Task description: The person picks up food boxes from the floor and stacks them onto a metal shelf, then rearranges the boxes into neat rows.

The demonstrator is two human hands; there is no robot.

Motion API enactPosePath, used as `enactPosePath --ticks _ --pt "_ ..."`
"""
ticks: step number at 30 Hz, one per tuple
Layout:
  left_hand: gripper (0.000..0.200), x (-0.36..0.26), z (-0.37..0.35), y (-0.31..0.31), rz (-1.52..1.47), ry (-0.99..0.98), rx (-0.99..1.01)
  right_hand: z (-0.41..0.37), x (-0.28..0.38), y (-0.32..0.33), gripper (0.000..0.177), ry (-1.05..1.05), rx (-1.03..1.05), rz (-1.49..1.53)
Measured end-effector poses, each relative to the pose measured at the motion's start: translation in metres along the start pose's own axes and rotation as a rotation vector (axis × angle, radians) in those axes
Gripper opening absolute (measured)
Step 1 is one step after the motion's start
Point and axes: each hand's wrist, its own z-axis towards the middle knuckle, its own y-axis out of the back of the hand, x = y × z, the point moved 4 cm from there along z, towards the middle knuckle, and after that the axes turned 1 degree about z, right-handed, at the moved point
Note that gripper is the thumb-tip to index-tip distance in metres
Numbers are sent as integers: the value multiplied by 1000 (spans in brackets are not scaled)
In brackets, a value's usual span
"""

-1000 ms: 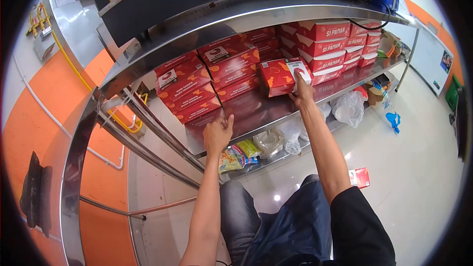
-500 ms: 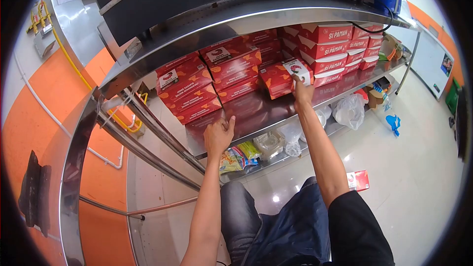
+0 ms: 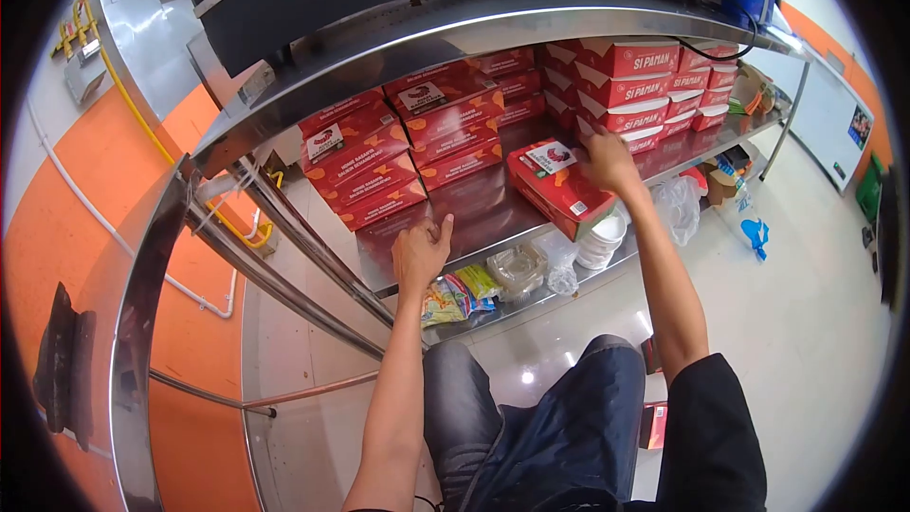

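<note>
A red cardboard food box [image 3: 569,192] with a white label lies at an angle on the metal shelf, its near corner out over the front edge. My right hand [image 3: 614,166] is at the box's far right edge, its fingers smeared by motion. My left hand [image 3: 422,248] sits at the shelf's front edge, fingers curled in and thumb up, with nothing visible in it. Just beyond my left hand are stacks of similar red boxes [image 3: 370,171]. Red-and-white boxes [image 3: 637,90] marked "SI PAMAN" stand stacked behind my right hand.
A steel counter edge [image 3: 436,43] runs above the shelf, under a black appliance [image 3: 531,9]. The lower shelf holds colourful packets [image 3: 460,294], clear plastic containers [image 3: 518,268] and white bowls [image 3: 599,242]. A metal leg [image 3: 303,246] stands at left. Another red box [image 3: 654,425] is near my knee.
The red box has turned and come toward me, past the shelf edge. My right hand has moved right, from its top to its far right edge. My left hand has barely moved.
</note>
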Motion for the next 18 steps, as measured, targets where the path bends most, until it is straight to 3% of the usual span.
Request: enactPosePath --ticks 1,2,5,10,14,15,18 --pt "52 0 0 0 2 10 8 -4 23 4 52 92 -155 -293" --pt "52 0 0 0 0 24 15 -21 47 10 64 68 -48 -164" --pt "52 0 0 1 -8 25 26 -55 76 -4 58 84 171 -338" --pt "52 2 1 1 1 15 20 -53 45 -13 46 250 -37 -467" --pt "52 1 0 0 -14 25 18 -47 35 -17 39 332 -80 -420" --pt "52 1 -1 0 -15 24 22 -40 33 -23 49 293 75 -393" --pt "52 2 0 1 -12 17 23 -44 32 -34 61 314 -53 -548"
